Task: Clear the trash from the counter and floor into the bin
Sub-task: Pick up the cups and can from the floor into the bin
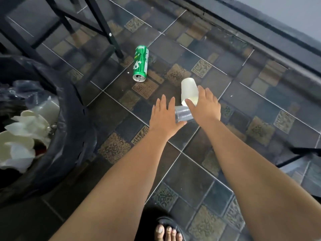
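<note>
Left hand [165, 117] on clear cup [183, 115]; right hand [205, 106] on white cup [189, 90]

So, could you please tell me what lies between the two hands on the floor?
In the head view, a clear ribbed cup lies on its side between the left hand and the right hand; both touch it. A white cup lies just beyond.

Both forearms are bare from the bottom edge up to the wrists, with no sleeve, watch or band on either; the left hand [164, 117] and the right hand [204, 105] wear no gloves or rings. At 6 o'clock a foot [167, 232] shows in a black open-toed sandal [163, 220], its toenails unpainted.
</note>
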